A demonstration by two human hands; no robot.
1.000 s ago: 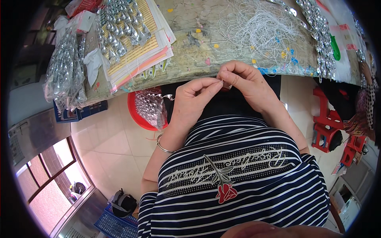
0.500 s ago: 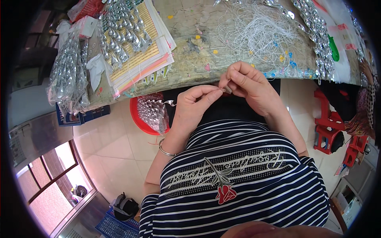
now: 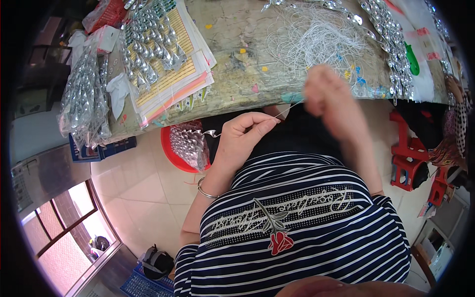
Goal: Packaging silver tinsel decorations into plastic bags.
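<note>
My left hand (image 3: 246,134) is pinched near the table's front edge. A twisted silver strip (image 3: 212,133) sticks out on its left side, and a thin white string (image 3: 290,110) comes from between its thumb and forefinger. The string runs straight up and right to my right hand (image 3: 332,101), which is closed and smeared by motion. What lies inside the left fingers is hidden. Beyond my right hand, a loose tangle of white string (image 3: 319,37) is spread on the table (image 3: 232,84).
Silver twisted strips (image 3: 151,42) lie on stacked papers (image 3: 163,96) at the left, beside a plastic bag of them (image 3: 84,94). More silver strands (image 3: 391,54) hang at the right by a green tool (image 3: 411,59). Below stand a red basin (image 3: 167,153) and red stools (image 3: 408,171).
My right hand has moved away from the left, up and to the right, drawing the string out between them. My left hand has stayed nearly in place, still pinching.
</note>
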